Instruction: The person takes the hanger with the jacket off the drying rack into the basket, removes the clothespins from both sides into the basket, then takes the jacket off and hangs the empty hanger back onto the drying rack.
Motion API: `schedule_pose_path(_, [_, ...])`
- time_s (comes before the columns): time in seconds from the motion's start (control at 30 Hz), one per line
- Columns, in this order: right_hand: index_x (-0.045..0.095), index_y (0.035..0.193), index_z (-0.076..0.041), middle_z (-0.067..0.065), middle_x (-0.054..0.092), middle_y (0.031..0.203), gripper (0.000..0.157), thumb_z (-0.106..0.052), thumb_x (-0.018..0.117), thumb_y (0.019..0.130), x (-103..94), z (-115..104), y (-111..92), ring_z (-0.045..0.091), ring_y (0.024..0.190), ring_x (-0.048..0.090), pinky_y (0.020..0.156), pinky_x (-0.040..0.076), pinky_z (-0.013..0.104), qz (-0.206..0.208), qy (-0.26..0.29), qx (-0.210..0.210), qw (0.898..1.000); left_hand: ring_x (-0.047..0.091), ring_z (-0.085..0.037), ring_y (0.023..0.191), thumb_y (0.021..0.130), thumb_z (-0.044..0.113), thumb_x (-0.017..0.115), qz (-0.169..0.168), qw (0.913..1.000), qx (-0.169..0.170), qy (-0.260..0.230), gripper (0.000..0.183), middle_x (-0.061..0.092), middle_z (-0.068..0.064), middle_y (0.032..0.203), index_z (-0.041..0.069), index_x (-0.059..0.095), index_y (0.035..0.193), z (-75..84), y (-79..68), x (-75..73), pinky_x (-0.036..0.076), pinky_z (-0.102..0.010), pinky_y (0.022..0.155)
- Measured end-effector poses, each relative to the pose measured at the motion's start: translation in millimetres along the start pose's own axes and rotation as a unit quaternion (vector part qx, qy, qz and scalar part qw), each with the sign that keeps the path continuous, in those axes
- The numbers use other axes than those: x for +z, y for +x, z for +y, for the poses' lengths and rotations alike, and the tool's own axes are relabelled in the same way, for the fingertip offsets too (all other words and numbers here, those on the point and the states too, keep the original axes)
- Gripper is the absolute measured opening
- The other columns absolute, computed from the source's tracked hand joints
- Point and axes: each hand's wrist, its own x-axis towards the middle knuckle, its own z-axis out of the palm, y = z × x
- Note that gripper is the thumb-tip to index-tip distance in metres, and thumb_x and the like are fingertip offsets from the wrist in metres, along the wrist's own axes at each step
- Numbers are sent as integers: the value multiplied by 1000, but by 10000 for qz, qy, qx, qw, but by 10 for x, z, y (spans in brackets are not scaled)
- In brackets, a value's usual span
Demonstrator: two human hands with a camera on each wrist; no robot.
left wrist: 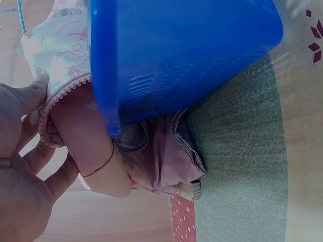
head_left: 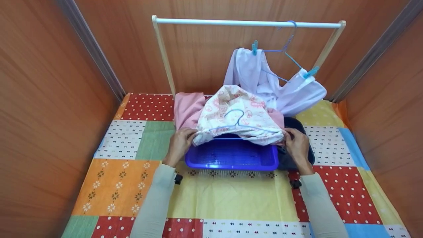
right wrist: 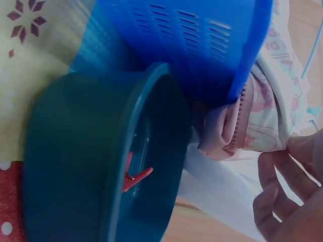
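Note:
A white garment with pink print (head_left: 254, 114) is spread over the back of a blue plastic basket (head_left: 231, 167). My left hand (head_left: 180, 147) pinches its left corner; in the left wrist view the fingers of that hand (left wrist: 30, 171) hold its lace-trimmed edge. On the right, my right hand (head_left: 298, 147) pinches the opposite corner, also seen in the right wrist view, where thumb and fingertips meet on the cloth. A blue wire hanger (head_left: 238, 124) lies on top of the garment, its hook toward the back. Pink cloth (head_left: 188, 107) shows behind and beneath it.
Behind stands a rack with a white rail (head_left: 214, 22). Pale lavender clothing (head_left: 246, 71) hangs there from another hanger by teal clothespins (head_left: 254, 48). A dark tub (right wrist: 75, 151) holding a red clothespin (right wrist: 136, 180) stands right of the basket. Wooden walls enclose the patchwork cloth (head_left: 231, 205).

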Motion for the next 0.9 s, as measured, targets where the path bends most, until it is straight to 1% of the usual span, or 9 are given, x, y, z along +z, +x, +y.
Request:
schedule_pose_path(0.2, [76, 97, -2, 18, 75, 96, 13, -8, 72, 86, 17, 34, -25, 40, 90, 69, 79, 49, 50, 40, 37, 138, 9999, 69, -21, 82, 91, 18, 69, -38, 10000, -34, -63, 13, 74, -4, 87, 11, 78, 98, 0, -7, -5, 55, -39, 76])
schedule_pose_path(0.43, [77, 97, -3, 18, 75, 93, 12, -8, 71, 87, 24, 44, -6, 39, 85, 69, 76, 47, 49, 44, 34, 334, 9994, 70, -22, 84, 91, 19, 69, -19, 9999, -17, -125, 13, 75, -5, 89, 11, 78, 98, 3, 9, -3, 55, -41, 77])
schedule_pose_path(0.63, [77, 96, -4, 17, 75, 88, 11, -8, 71, 88, 31, 75, -28, 34, 77, 69, 72, 49, 46, 38, -33, 557, 9984, 70, -23, 86, 91, 18, 69, -58, 9999, -22, -144, 14, 75, -5, 91, 11, 78, 99, 3, 4, 11, 55, -42, 79])
schedule_pose_path(0.7, [77, 96, -4, 17, 75, 86, 11, -8, 70, 89, 40, 87, -34, 32, 75, 69, 71, 49, 45, 38, -48, 571, 9983, 71, -23, 88, 91, 19, 69, -55, 9999, -40, -134, 14, 75, -5, 92, 11, 78, 99, 0, 1, 16, 55, -42, 80])
schedule_pose_path(0.83, [77, 97, -3, 18, 75, 89, 12, -8, 70, 89, 69, 124, -32, 35, 78, 70, 73, 51, 48, -6, -90, 539, 9985, 71, -22, 88, 91, 19, 69, -35, 9998, -105, -164, 14, 75, -5, 92, 12, 78, 99, -3, -3, 26, 56, -42, 80])
schedule_pose_path(0.9, [77, 97, -3, 18, 75, 90, 11, -7, 70, 89, 78, 138, -34, 38, 81, 70, 75, 51, 50, 6, -105, 553, 9984, 71, -22, 86, 91, 18, 70, -36, 9998, -82, -192, 14, 75, -5, 91, 11, 78, 99, -1, -5, 28, 56, -41, 79])
